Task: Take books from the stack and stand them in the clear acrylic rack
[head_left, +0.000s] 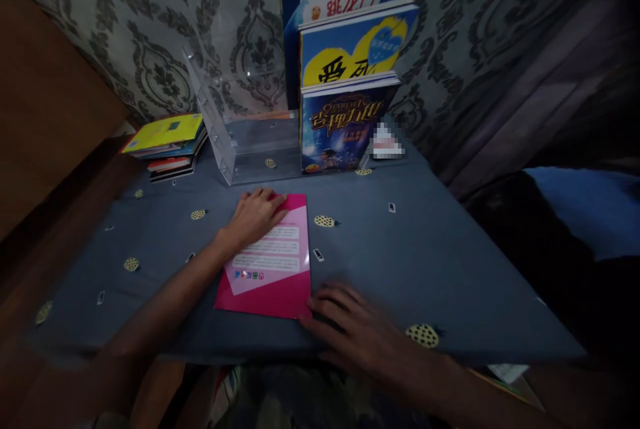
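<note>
Lay flat mid-desk [450, 262], thin pink paperback booklet [273, 269], long axis pointing away toward the clear acrylic book stand [235, 142], left hand [255, 216] spread flat on its far left corner, right hand [350, 326] open, fingertips touching the near right corner.

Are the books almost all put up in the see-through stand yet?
Three books already stand in the right side of the clear stand. In hand now: the pink book lies flat on the table, left hand on its top edge, right hand at its bottom corner. Still out: that book and the stack left of the stand.
</note>
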The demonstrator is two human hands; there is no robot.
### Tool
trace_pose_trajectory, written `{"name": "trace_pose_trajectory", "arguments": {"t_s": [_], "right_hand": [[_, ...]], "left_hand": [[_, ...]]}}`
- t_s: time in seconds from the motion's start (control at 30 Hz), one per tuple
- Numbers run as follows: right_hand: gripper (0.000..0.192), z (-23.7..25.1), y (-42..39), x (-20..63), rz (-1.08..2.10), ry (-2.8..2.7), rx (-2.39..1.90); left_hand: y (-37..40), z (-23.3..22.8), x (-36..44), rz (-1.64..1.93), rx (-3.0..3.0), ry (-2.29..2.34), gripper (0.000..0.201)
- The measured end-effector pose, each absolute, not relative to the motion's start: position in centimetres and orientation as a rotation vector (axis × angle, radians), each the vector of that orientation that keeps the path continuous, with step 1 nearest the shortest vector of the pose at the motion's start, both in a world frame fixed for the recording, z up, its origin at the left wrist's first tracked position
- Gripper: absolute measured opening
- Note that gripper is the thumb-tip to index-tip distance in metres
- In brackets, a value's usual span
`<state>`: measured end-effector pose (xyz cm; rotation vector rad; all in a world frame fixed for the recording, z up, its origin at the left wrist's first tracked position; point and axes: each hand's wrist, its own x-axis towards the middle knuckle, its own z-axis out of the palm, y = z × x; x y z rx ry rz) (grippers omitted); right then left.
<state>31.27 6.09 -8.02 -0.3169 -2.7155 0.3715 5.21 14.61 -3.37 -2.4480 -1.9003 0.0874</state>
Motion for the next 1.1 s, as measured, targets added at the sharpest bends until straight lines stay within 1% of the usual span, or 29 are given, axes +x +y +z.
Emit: {"name": "trace_pose_trajectory", "arguments": {"t_s": [0.1,0.3,0.63,0.8,0.93,1.03,1.1], "right_hand": [[0.037,-8.6,5.3,30.9,0.263,-2.71,-0.362],[0.032,-8.5,4.4,31.0,0.264,-2.651,-0.367],[0.026,-6.4,5.2,30.9,0.286,-2.398,-0.145],[0.025,-4.9,6.6,30.8,0.251,-2.365,-0.102],[0.03,-3.3,7.9,30.8,0.254,-2.28,-0.181],[0.035,-1.6,9.3,30.5,0.197,-2.22,-0.305],[0.033,-0.3,10.4,30.1,0.137,-2.198,-0.399]], "left_hand": [[14.2,-3.1,5.0,0.083,-2.494,-1.891,0.039],[12.6,-3.4,4.1,0.004,-2.576,-1.808,0.041],[11.0,-3.7,2.4,-0.243,-2.776,-1.688,0.039],[11.7,-3.9,0.4,-0.529,-3.024,-1.761,0.041],[11.5,-3.4,-1.1,-0.852,-3.196,-1.944,0.048],[10.7,-3.2,-1.7,-1.121,-3.22,-2.096,0.057],[10.2,-3.3,-1.9,-1.423,-3.177,-2.178,0.067]]}}
